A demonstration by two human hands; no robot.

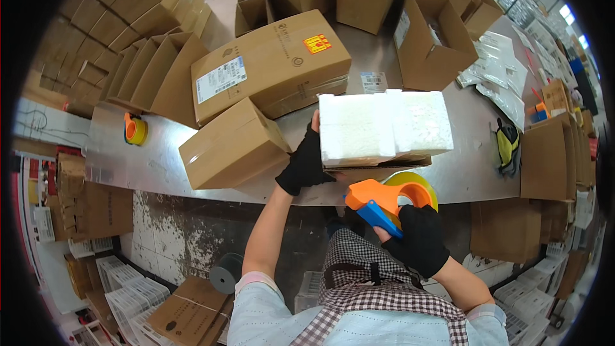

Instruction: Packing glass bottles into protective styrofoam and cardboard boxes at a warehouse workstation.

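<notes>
My left hand [303, 159], in a black fingerless glove, grips the left side of a white foam block [384, 127] with a piece of brown cardboard [379, 172] along its lower edge. In my right hand [418, 240], gloved the same way, is an orange and blue tape dispenser [372, 197] with a yellow-edged roll, just below the foam block. A small taped carton [233, 146] lies left of my left hand. Behind it rests a long carton [274, 65] bearing a label and a red and yellow sticker.
Open cartons [432, 43] stand along the far side of the metal table [168, 168]. A second tape dispenser [134, 130] sits at the left. White plastic packages [499, 72] and a green and grey cloth item [507, 146] lie at the right. Stacked cartons [120, 5] rise at the back left.
</notes>
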